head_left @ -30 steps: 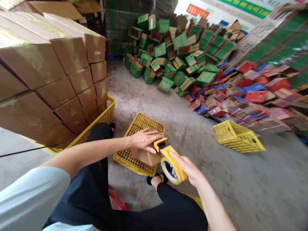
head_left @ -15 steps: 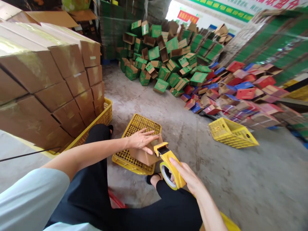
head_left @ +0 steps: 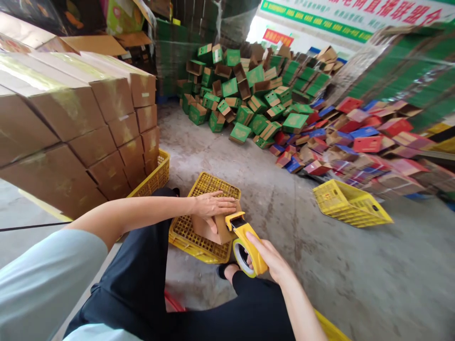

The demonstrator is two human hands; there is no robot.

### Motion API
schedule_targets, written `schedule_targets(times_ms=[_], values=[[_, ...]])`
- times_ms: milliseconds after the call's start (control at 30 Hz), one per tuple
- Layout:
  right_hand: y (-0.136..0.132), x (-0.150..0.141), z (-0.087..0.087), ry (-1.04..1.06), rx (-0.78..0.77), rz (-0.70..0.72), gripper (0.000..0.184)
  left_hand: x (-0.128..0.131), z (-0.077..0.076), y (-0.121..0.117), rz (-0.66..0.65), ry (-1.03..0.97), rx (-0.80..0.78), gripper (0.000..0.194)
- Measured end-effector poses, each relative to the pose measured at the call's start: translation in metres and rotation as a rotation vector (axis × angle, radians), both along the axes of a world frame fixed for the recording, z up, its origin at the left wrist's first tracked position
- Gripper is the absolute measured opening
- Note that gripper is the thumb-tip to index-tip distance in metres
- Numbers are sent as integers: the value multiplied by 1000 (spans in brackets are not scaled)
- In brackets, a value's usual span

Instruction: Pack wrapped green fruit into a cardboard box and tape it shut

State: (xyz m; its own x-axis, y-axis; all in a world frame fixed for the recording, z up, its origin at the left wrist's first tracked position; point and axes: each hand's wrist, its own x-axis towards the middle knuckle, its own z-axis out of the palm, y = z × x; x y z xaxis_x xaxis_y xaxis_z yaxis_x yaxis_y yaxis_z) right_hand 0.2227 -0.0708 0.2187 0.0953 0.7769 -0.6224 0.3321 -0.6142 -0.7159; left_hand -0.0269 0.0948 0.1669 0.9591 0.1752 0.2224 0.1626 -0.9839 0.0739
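A small brown cardboard box (head_left: 209,229) rests on an upturned yellow plastic crate (head_left: 183,229) between my legs. My left hand (head_left: 214,207) lies flat over the top of the box, its fingers stretched out. In my right hand (head_left: 268,255) is a yellow tape dispenser (head_left: 251,244) with a roll of clear yellowish tape, my fingers wrapped round its handle. The dispenser's head is at the right end of the box; whether it touches the cardboard I cannot tell.
Stacked brown cartons (head_left: 81,128) stand at the left in a yellow crate (head_left: 161,168). Another yellow crate (head_left: 350,203) sits on the floor to the right. Green boxes (head_left: 241,113) and red and blue boxes (head_left: 366,142) lie heaped farther back.
The dispenser in my right hand has moved slightly left, closer against the end of the box. My left hand stays on the box. The view has tilted up a little.
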Motion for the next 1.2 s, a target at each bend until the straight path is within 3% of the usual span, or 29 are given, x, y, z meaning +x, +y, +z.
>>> schedule_targets(times_ms=[267, 467, 667, 833, 967, 1100, 1200], values=[[13, -9, 14, -77, 22, 40, 62, -2, -8, 9, 66, -21, -76, 83], [1, 2, 31, -81, -23, 13, 60, -2, -8, 14, 74, -15, -142, 86], [-15, 5, 21, -58, 22, -31, 61, -18, -10, 24, 81, -14, -152, 101], [-9, 2, 10, -11, -6, -8, 63, -21, 0, 21, 62, 45, -98, 99], [-10, 2, 7, -25, -25, -32, 62, -9, 3, 19, -48, 4, -92, 98], [-14, 6, 7, -37, -4, -46, 60, 4, -7, 21, -230, -128, -121, 95], [-15, 12, 9, -22, -39, -27, 59, 6, -13, 22, -254, -141, -155, 94]])
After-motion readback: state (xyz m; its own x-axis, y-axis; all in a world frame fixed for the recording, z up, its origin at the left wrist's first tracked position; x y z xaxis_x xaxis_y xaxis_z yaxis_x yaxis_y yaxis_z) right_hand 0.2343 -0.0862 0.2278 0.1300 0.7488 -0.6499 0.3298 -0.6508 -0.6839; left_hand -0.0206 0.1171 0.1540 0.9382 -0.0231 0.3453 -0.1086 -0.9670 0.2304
